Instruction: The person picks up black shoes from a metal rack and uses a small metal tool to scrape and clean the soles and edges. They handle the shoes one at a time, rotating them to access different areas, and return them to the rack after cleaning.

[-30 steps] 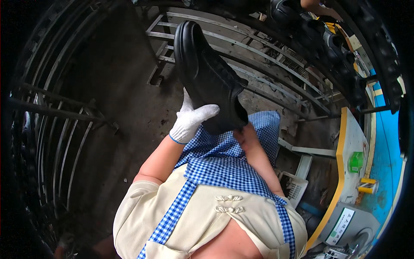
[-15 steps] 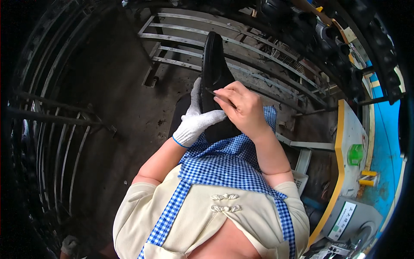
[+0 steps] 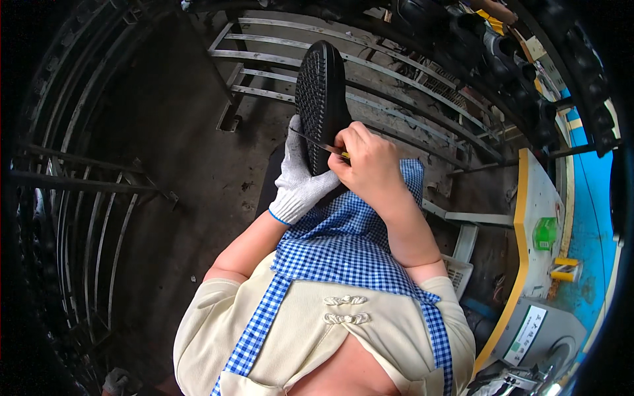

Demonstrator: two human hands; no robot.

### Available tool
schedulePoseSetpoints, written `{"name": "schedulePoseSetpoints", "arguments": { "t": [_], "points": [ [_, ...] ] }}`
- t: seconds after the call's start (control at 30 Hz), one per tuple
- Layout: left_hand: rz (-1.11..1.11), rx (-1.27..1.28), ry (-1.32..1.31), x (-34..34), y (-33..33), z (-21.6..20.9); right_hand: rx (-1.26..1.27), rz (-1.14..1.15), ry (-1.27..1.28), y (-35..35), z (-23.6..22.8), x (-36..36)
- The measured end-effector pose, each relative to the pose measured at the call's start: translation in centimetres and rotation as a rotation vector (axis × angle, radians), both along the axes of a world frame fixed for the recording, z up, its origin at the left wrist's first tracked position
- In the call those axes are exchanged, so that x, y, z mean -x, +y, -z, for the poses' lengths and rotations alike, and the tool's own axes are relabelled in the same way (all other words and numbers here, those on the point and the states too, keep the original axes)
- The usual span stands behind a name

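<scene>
Gripped from the left by the left hand, which wears a white knit glove with a blue cuff and has its fingers curled against the sole's edge, a black shoe stands upright in front of the person's chest with its studded sole turned toward the camera and its toe pointing up. Just to the right of it, the bare right hand has its fingers pinched tight around the yellow handle of a thin knife, whose narrow blade lies across the lower part of the sole, slanting up to the left and touching the rubber. Both forearms rise from a blue and white checked apron worn over a cream top. Behind the shoe a grey metal rack of long bars runs across a dark, dirty floor. More black shoes sit in a row at the upper right. Far to the right, well apart from the hands, a yellow-edged work surface carries a small green container.
</scene>
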State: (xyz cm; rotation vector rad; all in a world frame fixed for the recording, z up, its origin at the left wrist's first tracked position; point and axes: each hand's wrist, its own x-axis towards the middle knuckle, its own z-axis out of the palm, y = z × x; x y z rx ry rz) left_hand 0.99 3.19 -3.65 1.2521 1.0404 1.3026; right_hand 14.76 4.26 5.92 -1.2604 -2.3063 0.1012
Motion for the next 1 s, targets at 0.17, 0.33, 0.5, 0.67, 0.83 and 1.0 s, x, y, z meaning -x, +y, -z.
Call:
{"name": "schedulePoseSetpoints", "arguments": {
  "t": [0.17, 0.33, 0.5, 0.67, 0.83, 1.0],
  "points": [
    [0.105, 0.039, -0.106, -0.1, -0.2, -3.0, -0.025, 0.037, 0.109, 0.2, 1.4, 0.2],
    [0.044, -0.022, -0.090, -0.1, 0.5, 0.3, -0.042, 0.047, 0.195, -0.1, 2.0, 0.5],
    [-0.034, -0.042, -0.252, 0.4, 1.5, 4.2, 0.070, -0.047, 0.291, -2.1, 2.6, 1.5],
    [0.006, 0.072, -0.315, 0.6, -0.5, -1.1, 0.231, -0.185, 0.543, -3.1, 1.6, -0.1],
    [0.160, 0.445, -0.604, 2.6, -1.1, -4.2, 0.286, -0.129, 1.153, -2.6, 4.7, -3.1],
    [0.262, 0.312, -0.785, 3.3, -1.7, -5.1, 0.890, 0.085, 1.241, -3.7, 9.8, -6.1]
  ]
}}
